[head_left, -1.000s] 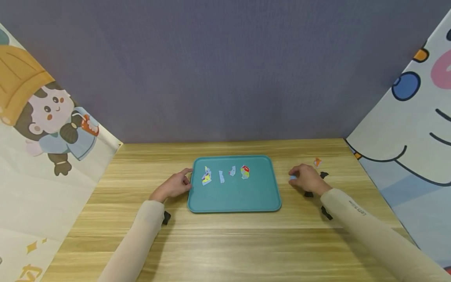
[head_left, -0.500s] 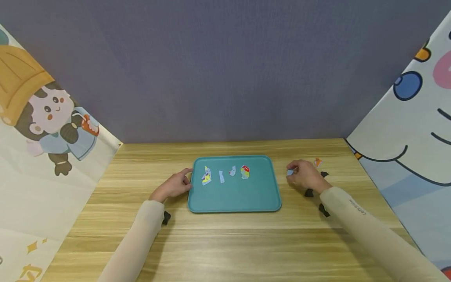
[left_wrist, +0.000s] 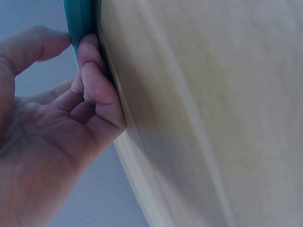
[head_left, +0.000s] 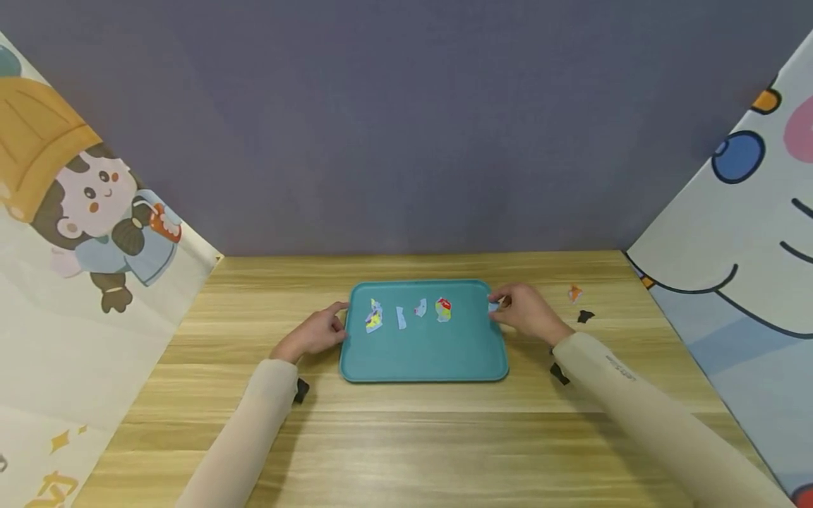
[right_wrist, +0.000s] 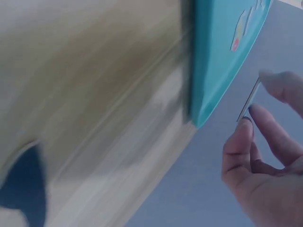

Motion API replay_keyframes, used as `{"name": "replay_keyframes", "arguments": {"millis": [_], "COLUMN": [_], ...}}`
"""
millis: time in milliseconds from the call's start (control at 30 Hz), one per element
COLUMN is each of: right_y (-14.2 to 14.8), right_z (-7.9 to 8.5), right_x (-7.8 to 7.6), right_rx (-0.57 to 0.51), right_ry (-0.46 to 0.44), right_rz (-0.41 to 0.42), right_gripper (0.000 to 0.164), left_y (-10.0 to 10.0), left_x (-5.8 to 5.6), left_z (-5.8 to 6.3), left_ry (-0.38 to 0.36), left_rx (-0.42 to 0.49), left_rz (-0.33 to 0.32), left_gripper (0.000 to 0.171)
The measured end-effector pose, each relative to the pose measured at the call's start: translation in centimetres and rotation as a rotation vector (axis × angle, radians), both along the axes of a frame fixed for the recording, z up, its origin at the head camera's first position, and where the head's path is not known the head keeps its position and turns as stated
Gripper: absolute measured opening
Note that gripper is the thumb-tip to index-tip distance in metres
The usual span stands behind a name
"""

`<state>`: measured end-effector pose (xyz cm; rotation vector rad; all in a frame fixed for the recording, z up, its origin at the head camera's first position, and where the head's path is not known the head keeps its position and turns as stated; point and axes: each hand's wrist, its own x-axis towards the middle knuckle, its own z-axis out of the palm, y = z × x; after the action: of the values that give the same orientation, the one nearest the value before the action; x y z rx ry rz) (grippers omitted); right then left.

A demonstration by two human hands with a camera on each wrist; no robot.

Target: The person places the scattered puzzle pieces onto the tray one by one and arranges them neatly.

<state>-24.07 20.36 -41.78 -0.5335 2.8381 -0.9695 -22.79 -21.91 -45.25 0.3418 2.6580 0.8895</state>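
In the head view, my left hand (head_left: 315,331) holds the left rim of a teal tray (head_left: 424,363). Up close in the left wrist view, the thumb touches the rim and the curled fingers (left_wrist: 97,85) lie against it, low by the tabletop. My right hand (head_left: 524,310) is over the tray's right rim, pinching a thin light-blue flat piece (head_left: 492,307). That piece (right_wrist: 248,101) appears edge-on between thumb and fingertips in the right wrist view. Several printed, irregular flat pieces lie in a row on the tray, among them a yellow-and-purple one (head_left: 374,317) and a red-and-yellow one (head_left: 443,309).
Right of the tray, an orange-and-white piece (head_left: 574,293) and black pieces (head_left: 585,317) lie on the wooden table (head_left: 406,444). Another black piece (head_left: 301,390) is by the left sleeve. A grey panel (head_left: 406,141) stands behind; printed sheets flank the table.
My right hand has moved left with the light-blue piece, from the bare wood to the tray's right rim. The left hand stays at the rim.
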Motion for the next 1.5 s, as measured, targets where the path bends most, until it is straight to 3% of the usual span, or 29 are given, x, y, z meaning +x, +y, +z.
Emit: {"name": "replay_keyframes", "arguments": {"millis": [267,667,900,1200,1500], "right_y": [-3.4,-5.8,-5.9,-5.7,-3.6], "right_z": [-0.4,-1.9,-2.1,-1.9,-0.6], "right_x": [-1.7,-3.2,-3.2,-3.1,-1.5], "right_rx": [0.038,0.117,0.144,0.160,0.103], "right_ry": [0.002,-0.031,-0.041,-0.065,-0.011], "right_rz": [0.063,0.066,0.020,0.030,0.009], "right_gripper": [0.030,0.028,0.030,0.033,0.031], "left_y": [0.1,0.0,0.0,0.3,0.1], "left_x": [0.1,-0.1,-0.1,-0.2,-0.1], "left_z": [0.0,0.0,0.1,0.2,0.1], "left_ry": [-0.001,0.000,-0.006,-0.010,-0.014], "left_rx": [0.001,0.001,0.007,0.003,0.000], "left_rz": [0.007,0.005,0.000,0.006,0.010], "left_gripper": [0.065,0.064,0.063,0.064,0.064]}}
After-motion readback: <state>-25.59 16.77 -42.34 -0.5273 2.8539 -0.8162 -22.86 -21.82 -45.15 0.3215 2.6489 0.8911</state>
